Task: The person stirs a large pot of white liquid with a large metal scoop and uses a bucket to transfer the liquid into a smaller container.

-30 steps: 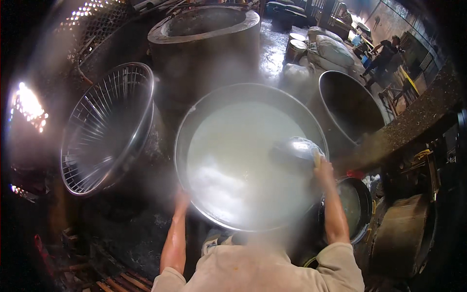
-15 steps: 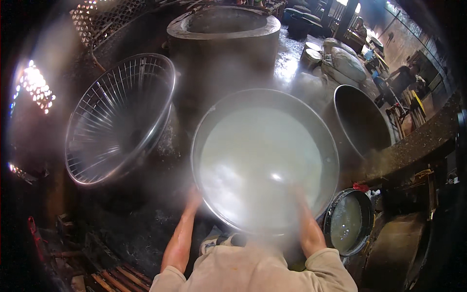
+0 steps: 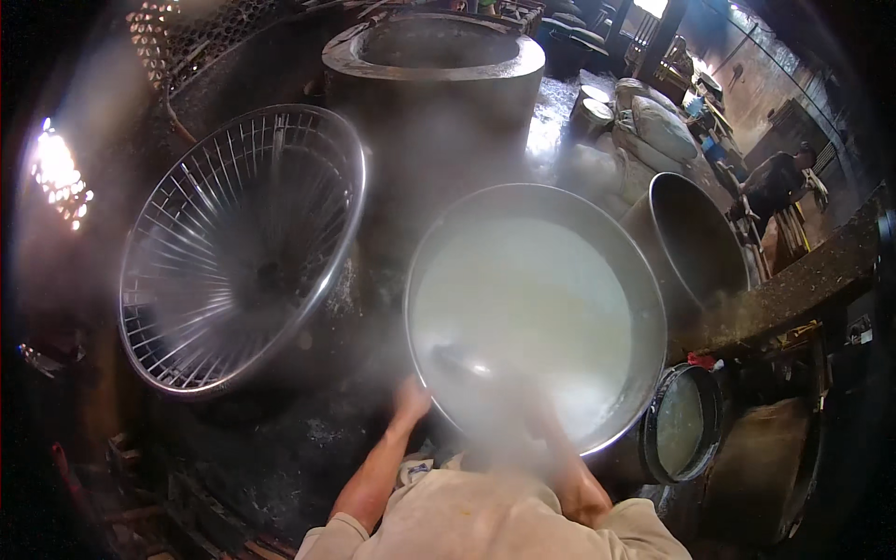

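In front of me stands a large round metal vat [image 3: 653, 308] holding pale, milky liquid [image 3: 532, 308] under drifting steam. My left hand [image 3: 413, 399] is closed at the vat's near-left rim, its fingertips blurred by steam. Over the near part of the liquid reaches my right hand [image 3: 537, 415]; thick steam hides its fingers and whatever they may hold. Close to it, a dark, blurred shape [image 3: 453, 357] with a bright glint shows at the liquid's surface; I cannot make out what it is.
A big slatted metal basket [image 3: 201, 229] leans at left. Beyond the vat stands a thick-rimmed round basin [image 3: 341, 61]. At right are a tilted empty metal drum [image 3: 695, 238], a smaller bucket of liquid [image 3: 679, 429] and stuffed sacks [image 3: 663, 126]. Another person [image 3: 779, 182] bends in the far right.
The view has shifted, so the vat appears farther right and the basket larger. My right arm has come nearer and leftward across the vat. A dark shape now shows in the liquid.
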### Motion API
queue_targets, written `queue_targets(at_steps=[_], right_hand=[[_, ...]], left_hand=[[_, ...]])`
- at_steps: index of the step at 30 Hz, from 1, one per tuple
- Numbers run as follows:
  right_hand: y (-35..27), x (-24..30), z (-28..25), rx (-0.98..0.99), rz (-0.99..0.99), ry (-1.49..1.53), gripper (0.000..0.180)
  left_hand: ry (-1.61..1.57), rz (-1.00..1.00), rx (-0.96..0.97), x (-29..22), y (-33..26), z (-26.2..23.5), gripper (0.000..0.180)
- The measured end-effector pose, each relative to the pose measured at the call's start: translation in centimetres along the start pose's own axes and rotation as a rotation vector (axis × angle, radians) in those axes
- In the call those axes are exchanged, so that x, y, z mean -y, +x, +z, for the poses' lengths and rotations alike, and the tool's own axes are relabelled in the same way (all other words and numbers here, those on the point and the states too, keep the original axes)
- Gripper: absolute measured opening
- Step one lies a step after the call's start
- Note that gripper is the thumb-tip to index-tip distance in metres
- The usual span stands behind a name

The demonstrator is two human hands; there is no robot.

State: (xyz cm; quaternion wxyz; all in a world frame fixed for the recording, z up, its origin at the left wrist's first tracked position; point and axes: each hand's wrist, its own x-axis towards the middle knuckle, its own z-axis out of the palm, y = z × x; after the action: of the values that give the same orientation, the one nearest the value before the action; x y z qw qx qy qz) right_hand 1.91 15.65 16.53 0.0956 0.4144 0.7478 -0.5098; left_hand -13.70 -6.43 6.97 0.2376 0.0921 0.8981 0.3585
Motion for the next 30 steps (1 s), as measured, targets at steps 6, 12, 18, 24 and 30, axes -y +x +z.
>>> queue_targets(at_steps=[6,12,18,24,30], right_hand=[[1.6,6.2,-3.2,0.001,-0.165,-0.102,0.028],[13.6,9.2,-1.0,-0.334,-0.513,-0.513,0.034],[16.6,7.7,2.4,-0.235,-0.370,-0.702,0.035],[15.2,0.6,0.6,-0.143,-0.216,-0.587,0.021],[15.9,-11.8,-2.1,-0.324,-0.324,-0.745,0.025]], left_hand=[[-0.012,0.006,-0.014,-1.2,-0.8,-1.3,0.027],[-0.008,-0.110,0.050,-4.3,-1.6,-2.8,0.030],[-0.021,-0.108,-0.001,-2.7,-1.5,-2.1,0.038],[-0.081,-0.070,-0.076,-2.4,-1.7,-0.8,0.032],[-0.040,-0.045,-0.107,-2.0,-1.5,0.1,0.041]])
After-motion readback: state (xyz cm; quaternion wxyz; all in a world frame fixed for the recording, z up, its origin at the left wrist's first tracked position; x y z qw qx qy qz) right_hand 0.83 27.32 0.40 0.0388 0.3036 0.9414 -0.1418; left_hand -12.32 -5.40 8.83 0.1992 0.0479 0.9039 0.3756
